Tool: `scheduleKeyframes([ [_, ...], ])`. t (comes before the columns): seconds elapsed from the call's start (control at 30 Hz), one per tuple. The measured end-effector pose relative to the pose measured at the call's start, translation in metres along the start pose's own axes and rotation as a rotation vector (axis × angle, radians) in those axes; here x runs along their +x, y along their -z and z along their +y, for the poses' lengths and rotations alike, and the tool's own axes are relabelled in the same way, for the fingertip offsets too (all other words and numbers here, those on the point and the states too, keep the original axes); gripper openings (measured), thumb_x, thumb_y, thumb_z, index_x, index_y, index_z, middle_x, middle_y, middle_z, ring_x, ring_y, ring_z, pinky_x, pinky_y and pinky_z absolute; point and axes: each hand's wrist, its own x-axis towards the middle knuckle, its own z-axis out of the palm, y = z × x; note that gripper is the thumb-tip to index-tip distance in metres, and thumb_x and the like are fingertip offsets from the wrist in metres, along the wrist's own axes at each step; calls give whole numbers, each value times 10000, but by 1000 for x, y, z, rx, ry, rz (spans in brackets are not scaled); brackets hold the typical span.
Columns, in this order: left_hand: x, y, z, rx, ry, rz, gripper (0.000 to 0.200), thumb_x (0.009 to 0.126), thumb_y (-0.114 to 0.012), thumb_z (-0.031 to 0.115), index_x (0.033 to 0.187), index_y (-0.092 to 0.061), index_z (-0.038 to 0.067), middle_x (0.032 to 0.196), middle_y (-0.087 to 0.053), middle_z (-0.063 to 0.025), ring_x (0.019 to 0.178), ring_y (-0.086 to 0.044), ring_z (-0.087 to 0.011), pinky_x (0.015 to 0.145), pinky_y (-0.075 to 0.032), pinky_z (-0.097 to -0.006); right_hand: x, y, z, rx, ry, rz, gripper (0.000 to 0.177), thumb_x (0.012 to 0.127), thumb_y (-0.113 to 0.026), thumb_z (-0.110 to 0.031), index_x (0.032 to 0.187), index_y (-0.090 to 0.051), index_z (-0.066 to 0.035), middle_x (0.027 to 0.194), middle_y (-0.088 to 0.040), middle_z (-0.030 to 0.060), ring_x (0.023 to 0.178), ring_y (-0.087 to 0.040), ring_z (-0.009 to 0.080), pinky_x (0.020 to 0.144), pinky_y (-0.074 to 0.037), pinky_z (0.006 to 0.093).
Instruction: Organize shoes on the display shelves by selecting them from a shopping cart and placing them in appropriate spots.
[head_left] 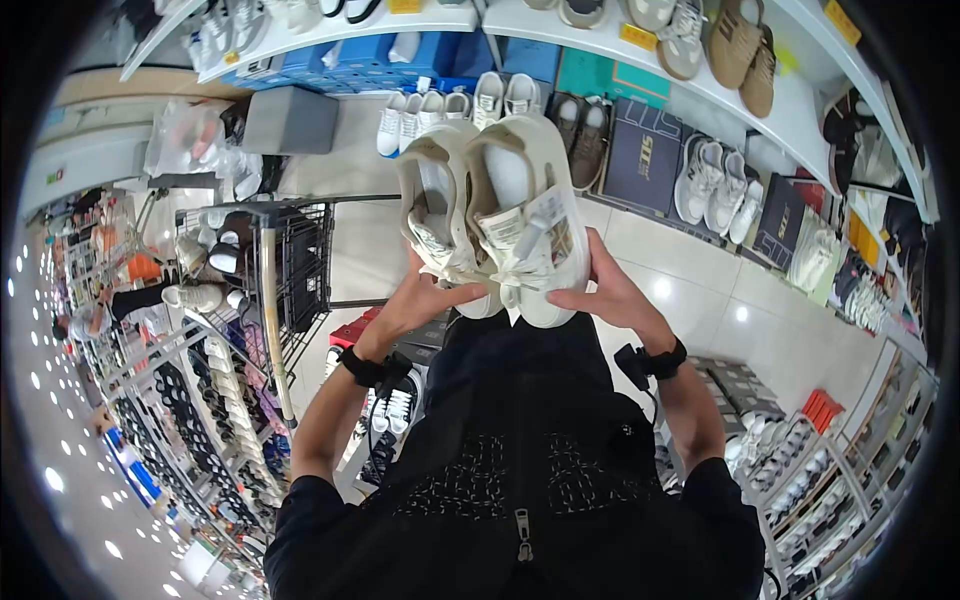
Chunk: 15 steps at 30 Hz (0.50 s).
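A pair of cream lace-up sneakers (535, 300) is held up side by side in front of my body, toes toward me and openings facing up. My left hand (430, 303) grips the left shoe near its toe, thumb across the front. Around the outer side of the right shoe, my right hand (605, 290) is closed with its thumb on the toe. A clear plastic piece with a white label (540, 220) lies over the right shoe's tongue and side. The fingers under both shoes are hidden.
A wire cart (300, 270) with shoes in it stands at left. Ahead, white shelves (570, 38) carry shoes, with blue boxes (350, 60) and a dark shoebox (640, 155) below. Shoe racks (835, 470) line the right, and a grey box (290, 120) sits back left.
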Motion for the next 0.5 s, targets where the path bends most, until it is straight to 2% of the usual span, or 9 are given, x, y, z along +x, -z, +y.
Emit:
scheduleKeyframes([
  [0.07, 15, -13, -6, 29, 36, -43, 1084, 821, -846, 139, 1542, -48, 2, 1498, -389, -156, 1369, -422, -237, 1166, -345, -391, -3, 10, 13, -59, -12, 16, 847, 849, -828, -229, 1468, -289, -21, 1373, -513, 136, 1307, -483, 225, 1106, -379, 384],
  [0.13, 31, -24, -9, 321, -37, -17, 1040, 833, -838, 146, 1535, -86, -3, 1477, -429, -166, 1341, -455, -235, 1145, -375, -385, -6, 22, 21, -34, -32, 47, 863, 846, -831, -248, 1473, -288, -10, 1368, -520, 146, 1314, -485, 234, 1113, -375, 387],
  [0.17, 37, -28, -10, 326, -32, -33, 1040, 833, -838, 146, 1535, -86, -3, 1477, -429, -166, 1341, -455, -235, 1145, -375, -385, -8, 28, 26, 1, -52, 50, 882, 845, -829, -243, 1491, -276, -7, 1383, -509, 137, 1314, -483, 230, 1120, -366, 392],
  [0.23, 49, -45, 4, 106, -13, -36, 1030, 847, -824, 156, 1524, -67, -21, 1466, -442, -163, 1308, -488, -234, 1124, -398, -375, -13, 41, 34, 43, -76, 74, 902, 845, -827, -237, 1509, -263, -4, 1397, -497, 127, 1315, -480, 227, 1126, -358, 397],
  [0.37, 86, -61, -11, -14, 93, -92, 997, 857, -799, 169, 1483, -59, -67, 1458, -444, -177, 1312, -483, -229, 1122, -394, -354, -30, 57, 46, 103, -92, 217, 858, 866, -806, -223, 1506, -282, 4, 1402, -502, 142, 1309, -490, 236, 1109, -393, 395],
  [0.47, 111, -77, -16, 135, 115, -130, 1015, 827, -823, 192, 1475, -85, -62, 1475, -418, -196, 1334, -457, -233, 1129, -385, -356, -44, 64, 50, 82, -115, 329, 833, 873, -798, -229, 1494, -297, 12, 1398, -505, 148, 1306, -493, 245, 1099, -412, 393],
  [0.5, 124, -75, -32, 144, 168, -190, 1085, 789, -857, 220, 1491, -73, -44, 1462, -417, -196, 1333, -452, -244, 1137, -376, -363, -49, 66, 51, 54, -131, 370, 829, 874, -796, -229, 1491, -300, 17, 1398, -504, 145, 1306, -493, 247, 1101, -409, 390],
])
